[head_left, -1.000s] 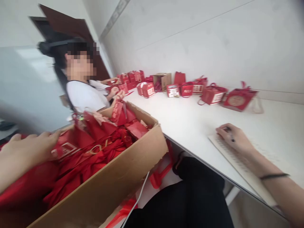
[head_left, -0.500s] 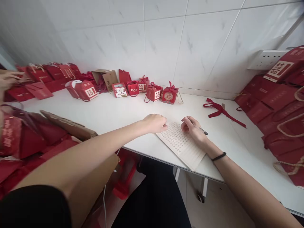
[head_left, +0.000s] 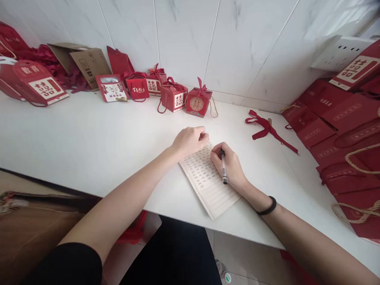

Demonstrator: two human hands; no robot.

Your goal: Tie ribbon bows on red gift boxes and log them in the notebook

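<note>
Head view showed a slim pen with a clear barrel and dark ends (head_left: 224,171) clamped between the thumb and fingers of the right hand (head_left: 230,164), its back end leaning toward the wrist and its tip hidden under the fingers. Directly under that grip, and running out from it toward the body, lay a thin pad of cream ruled paper (head_left: 221,200), flat on a smooth white table (head_left: 89,138). Rows of handwriting filled the part beside and left of the grip; the lines nearest the body were blank. Just beyond the grip to the left, the left hand (head_left: 190,140) was curled into a loose fist at the pad's far edge, with nothing visible in it; whether it pressed on the paper, I could not tell.

The pen looked light, stiff and fairly slick along its barrel, so a hold low on the dark end by the fingertips seemed surest. The pad seemed light and bendy, easy to crease at a corner and liable to skid on that tabletop. Its left long edge or the blank strip on the body side of the grip looked the better place to take it, clear of ink that might smear.
</note>
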